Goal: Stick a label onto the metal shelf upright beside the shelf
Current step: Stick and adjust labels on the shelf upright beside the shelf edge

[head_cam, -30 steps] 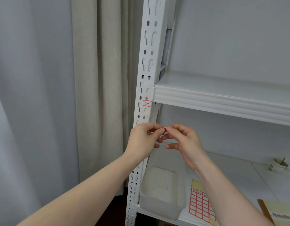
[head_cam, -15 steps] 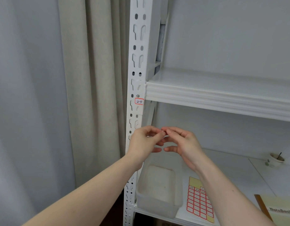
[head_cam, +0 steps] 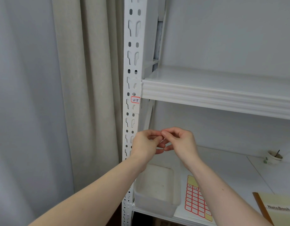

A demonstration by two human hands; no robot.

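Nearest the camera, your two forearms rise from the bottom of the frame and meet just below its centre. Your left hand and right hand sit fingertip to fingertip, thumbs and forefingers pressed together at one spot, the other fingers loosely curled beneath. Both pinches are narrow and closed. Whatever they hold is hidden between the fingertips; you cannot tell from this view whether a label is there or which hand carries it.

Under your wrists, at lower centre, a translucent plastic tub sits on the lower shelf. Just right of the tub lies a sheet of red-bordered labels, partly covered by your right forearm, with yellow blanks at its top and bottom corners. At the lower right corner a tan notebook lies on the same shelf, and further back at right stands a small white cup with a dark stick in it.

Just behind your left hand, the perforated white metal upright runs the full height of the frame, left of centre. One red-bordered label marked 2-5 is already stuck on it, above your hands and level with the front edge of the upper shelf, which meets the upright there.

Beyond, a beige curtain hangs at the left, and a pale wall backs the shelves.
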